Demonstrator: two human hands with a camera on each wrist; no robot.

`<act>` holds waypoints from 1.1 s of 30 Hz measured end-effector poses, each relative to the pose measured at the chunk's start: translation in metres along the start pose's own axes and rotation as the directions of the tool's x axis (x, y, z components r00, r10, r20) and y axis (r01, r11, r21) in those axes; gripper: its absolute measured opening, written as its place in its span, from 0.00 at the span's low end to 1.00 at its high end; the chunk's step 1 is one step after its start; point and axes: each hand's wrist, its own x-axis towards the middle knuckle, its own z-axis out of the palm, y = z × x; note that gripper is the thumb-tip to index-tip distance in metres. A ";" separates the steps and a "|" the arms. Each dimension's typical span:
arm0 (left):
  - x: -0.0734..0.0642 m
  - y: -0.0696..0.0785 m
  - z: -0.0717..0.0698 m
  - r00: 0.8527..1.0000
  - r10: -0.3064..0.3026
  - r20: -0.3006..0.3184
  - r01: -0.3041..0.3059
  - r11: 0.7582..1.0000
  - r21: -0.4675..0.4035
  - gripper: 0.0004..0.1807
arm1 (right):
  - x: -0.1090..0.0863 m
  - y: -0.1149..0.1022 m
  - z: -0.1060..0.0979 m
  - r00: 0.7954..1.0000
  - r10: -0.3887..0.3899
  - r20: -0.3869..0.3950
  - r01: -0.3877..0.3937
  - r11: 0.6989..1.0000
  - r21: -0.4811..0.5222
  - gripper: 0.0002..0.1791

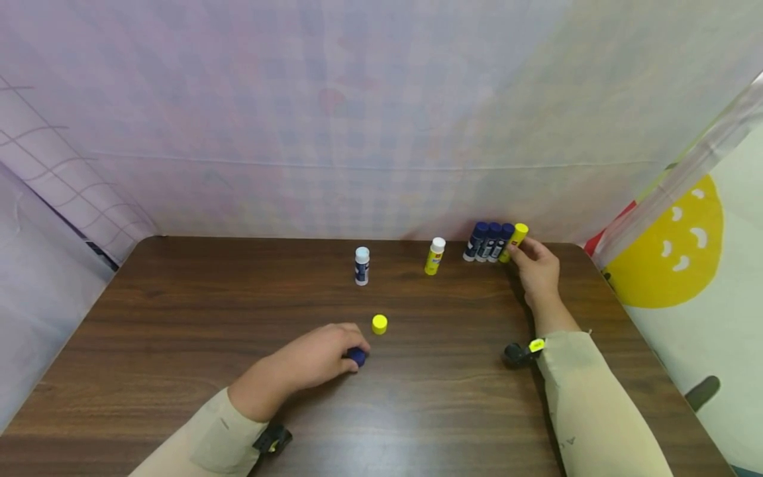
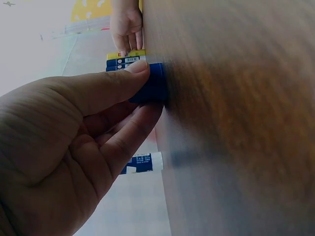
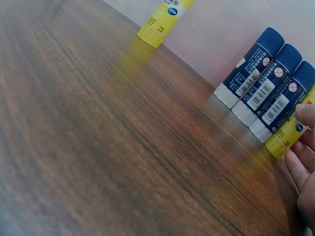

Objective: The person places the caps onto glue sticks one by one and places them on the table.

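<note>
My left hand [image 1: 318,356] pinches a dark blue glue stick cap [image 1: 357,358] between thumb and fingers, low at the tabletop; the left wrist view shows the cap [image 2: 151,86] from close up. At the back right, my right hand [image 1: 540,273] holds a capped yellow glue stick [image 1: 517,236] upright. It stands at the right end of a row with three capped blue glue sticks [image 3: 263,92], side by side. Just beyond the left hand lies a yellow cap [image 1: 379,324]. An uncapped blue glue stick [image 1: 361,267] and an uncapped yellow glue stick [image 1: 434,257] stand farther back.
The brown wooden table [image 1: 197,318] ends at a pale checked cloth [image 1: 310,126] hung along its back edge. On the right hangs another cloth with a yellow print [image 1: 667,252]. Small dark devices [image 1: 518,354] are strapped at both wrists.
</note>
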 end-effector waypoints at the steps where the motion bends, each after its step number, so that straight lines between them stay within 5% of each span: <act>1: 0.000 0.000 0.000 1.000 -0.001 0.001 0.001 1.000 0.001 0.15 | 0.000 0.000 0.000 1.000 0.000 0.000 0.000 1.000 0.001 0.26; 19: 0.003 0.002 0.000 1.000 0.000 -0.001 0.000 1.000 0.014 0.15 | -0.002 -0.003 -0.002 1.000 -0.017 -0.009 0.017 1.000 0.008 0.27; 33: 0.002 0.005 0.000 1.000 0.005 -0.013 -0.005 1.000 0.017 0.15 | 0.000 0.000 -0.001 0.998 -0.030 -0.052 0.040 0.978 0.204 0.26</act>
